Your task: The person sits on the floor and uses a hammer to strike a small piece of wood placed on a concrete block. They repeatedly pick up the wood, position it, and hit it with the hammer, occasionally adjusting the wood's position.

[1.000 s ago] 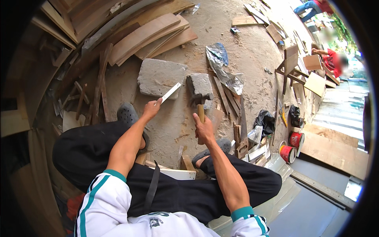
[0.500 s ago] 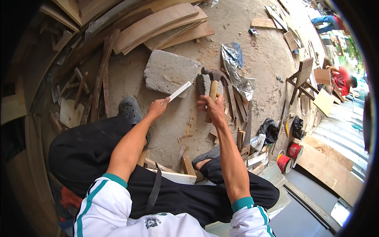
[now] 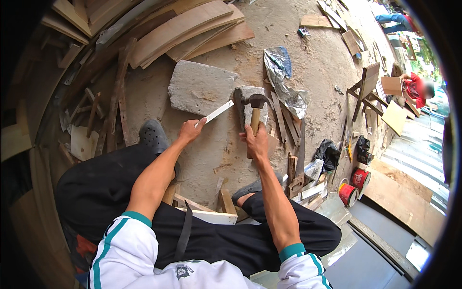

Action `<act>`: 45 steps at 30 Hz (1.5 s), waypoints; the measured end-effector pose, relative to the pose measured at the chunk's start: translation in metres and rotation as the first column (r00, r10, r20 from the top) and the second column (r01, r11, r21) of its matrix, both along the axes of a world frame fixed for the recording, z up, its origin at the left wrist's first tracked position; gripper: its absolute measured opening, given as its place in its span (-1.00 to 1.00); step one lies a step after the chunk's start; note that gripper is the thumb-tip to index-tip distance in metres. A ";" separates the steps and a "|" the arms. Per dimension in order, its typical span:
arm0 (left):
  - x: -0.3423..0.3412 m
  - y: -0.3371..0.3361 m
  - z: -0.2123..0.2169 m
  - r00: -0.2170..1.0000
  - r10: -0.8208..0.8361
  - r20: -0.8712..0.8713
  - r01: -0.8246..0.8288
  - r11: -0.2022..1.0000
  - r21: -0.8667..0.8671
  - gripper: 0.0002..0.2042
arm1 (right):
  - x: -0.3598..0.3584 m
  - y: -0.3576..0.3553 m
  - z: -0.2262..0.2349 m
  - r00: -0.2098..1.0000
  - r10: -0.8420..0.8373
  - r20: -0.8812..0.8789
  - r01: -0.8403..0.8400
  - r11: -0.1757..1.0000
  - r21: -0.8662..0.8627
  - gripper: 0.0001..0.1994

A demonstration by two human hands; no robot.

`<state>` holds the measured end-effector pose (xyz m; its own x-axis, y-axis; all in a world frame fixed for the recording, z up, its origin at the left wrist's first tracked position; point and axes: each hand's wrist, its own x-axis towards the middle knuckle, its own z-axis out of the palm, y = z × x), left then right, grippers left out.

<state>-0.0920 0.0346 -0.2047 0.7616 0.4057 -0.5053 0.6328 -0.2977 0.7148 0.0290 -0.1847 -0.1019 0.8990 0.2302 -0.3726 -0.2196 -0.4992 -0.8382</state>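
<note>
My left hand (image 3: pixel 191 130) is closed around the lower end of a flat, narrow whitish strip (image 3: pixel 219 111). The strip slants up to the right, its tip near the lower right corner of a large grey concrete slab (image 3: pixel 202 86) on the ground. In my right hand (image 3: pixel 258 142) is a claw hammer (image 3: pixel 255 115), gripped by its wooden handle. Its dark metal head is uppermost, in front of a smaller grey block (image 3: pixel 244 92) to the slab's right. The hammer head and the strip are apart. Whether the head touches the block I cannot tell.
Curved wooden boards (image 3: pixel 192 33) lie beyond the slab. Crumpled silver sheeting (image 3: pixel 284 79) and wood offcuts lie right of the block. A handsaw (image 3: pixel 299 166) stands by my right knee, near red cans (image 3: pixel 347 193). A person in red (image 3: pixel 417 90) sits far right, by a wooden chair (image 3: pixel 368 86).
My right hand has turned the hammer, so its head now sits more upright and farther left, over the small block. My left hand still holds the strip. The whole view has shifted slightly.
</note>
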 end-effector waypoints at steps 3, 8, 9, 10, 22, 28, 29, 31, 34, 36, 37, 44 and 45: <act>-0.004 0.006 -0.006 1.000 -0.001 0.005 0.001 1.000 0.013 -0.29 | 0.008 0.012 0.019 0.992 0.088 -0.091 -0.093 0.995 -0.046 -0.56; 0.000 0.008 0.005 0.999 -0.027 -0.033 0.026 1.000 -0.013 -0.28 | 0.005 0.027 0.012 0.990 0.081 0.112 -0.056 0.977 -0.204 -0.56; -0.001 0.010 0.006 0.999 -0.028 -0.040 0.027 1.000 -0.010 -0.29 | -0.001 0.034 0.019 0.989 0.064 0.132 -0.036 0.978 -0.205 -0.56; -0.002 0.012 0.007 0.998 -0.028 -0.047 0.028 1.000 -0.006 -0.29 | -0.005 0.037 0.023 0.987 0.047 0.152 -0.015 0.979 -0.205 -0.56; 0.008 0.004 0.009 0.994 -0.040 -0.100 0.044 0.998 0.035 -0.33 | 0.016 0.023 0.017 0.987 0.135 0.084 -0.104 0.948 -0.300 -0.56; -0.001 0.008 0.003 0.993 -0.015 -0.113 0.025 0.996 0.083 -0.32 | 0.022 0.032 0.060 0.976 0.156 0.155 -0.101 0.943 -0.318 -0.64; 0.001 0.009 0.005 0.990 -0.029 -0.138 0.037 0.998 0.054 -0.31 | 0.021 0.033 0.062 0.969 0.152 0.193 -0.096 0.957 -0.275 -0.65; 0.002 0.009 0.009 0.987 -0.041 -0.156 0.047 0.998 0.034 -0.31 | 0.014 0.035 0.061 0.962 0.184 0.203 -0.127 0.956 -0.264 -0.65; 0.005 0.010 0.015 0.984 -0.051 -0.171 0.056 0.998 0.022 -0.31 | 0.003 0.035 0.040 0.945 0.283 0.167 -0.217 0.919 -0.331 -0.67; 0.007 0.008 0.018 0.985 -0.052 -0.163 0.056 0.998 0.023 -0.32 | 0.000 0.037 0.029 0.921 0.384 0.067 -0.322 0.845 -0.427 -0.68; 0.009 0.006 0.020 0.987 -0.051 -0.154 0.056 0.998 0.027 -0.32 | 0.005 0.032 0.026 0.919 0.392 0.046 -0.335 0.838 -0.431 -0.67; 0.008 0.012 0.023 0.980 -0.069 -0.185 0.071 0.997 0.005 -0.33 | -0.009 0.044 0.036 0.955 0.119 0.272 -0.069 0.980 -0.186 -0.70; 0.008 0.011 0.023 0.984 -0.073 -0.160 0.079 0.996 0.029 -0.32 | -0.012 0.038 0.023 0.951 0.217 0.220 -0.148 0.945 -0.290 -0.70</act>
